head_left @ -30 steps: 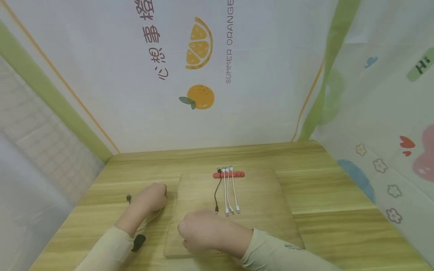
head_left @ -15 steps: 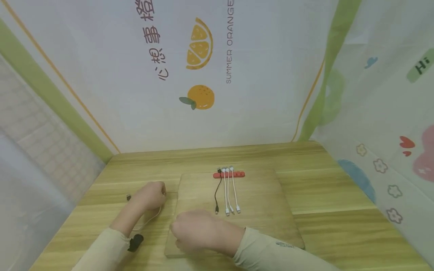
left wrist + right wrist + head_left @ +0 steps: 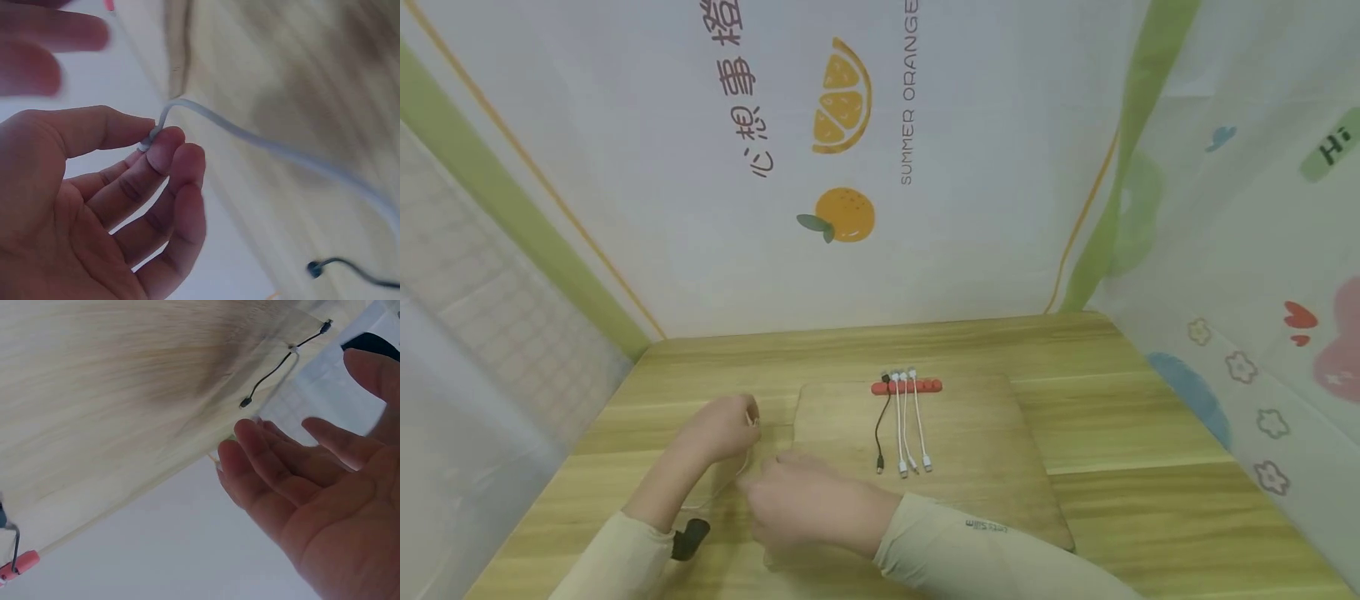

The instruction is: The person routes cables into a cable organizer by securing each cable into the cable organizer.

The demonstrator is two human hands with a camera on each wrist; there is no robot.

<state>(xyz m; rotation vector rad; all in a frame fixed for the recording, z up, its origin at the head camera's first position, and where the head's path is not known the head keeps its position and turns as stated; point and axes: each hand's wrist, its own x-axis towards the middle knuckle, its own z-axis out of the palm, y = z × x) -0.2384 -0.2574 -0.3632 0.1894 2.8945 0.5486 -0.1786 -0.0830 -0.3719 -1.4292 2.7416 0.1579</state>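
Over the left part of the table, my left hand [image 3: 722, 429] pinches one end of a white cable [image 3: 275, 147] between thumb and forefinger. The rest of that cable trails down toward the table. My right hand [image 3: 805, 500] is close by, over the left edge of the wooden board [image 3: 985, 450]. Its fingers are loosely bent and hold nothing in the right wrist view. A short black cable [image 3: 269, 376] lies on the table; in the head view the left arm hides it. On the board, a red cable holder [image 3: 934, 386] carries one black cable [image 3: 877, 429] and several white cables [image 3: 898, 433].
The wooden table [image 3: 1120, 417] extends around the board on both sides. A white printed curtain [image 3: 985, 208] hangs behind the table, with more along the sides. A dark object [image 3: 690, 539] is beside the left sleeve.
My right hand has moved left, off the middle of the board toward my left hand. The left hand has shifted slightly left and up, with the white cable still pinched.
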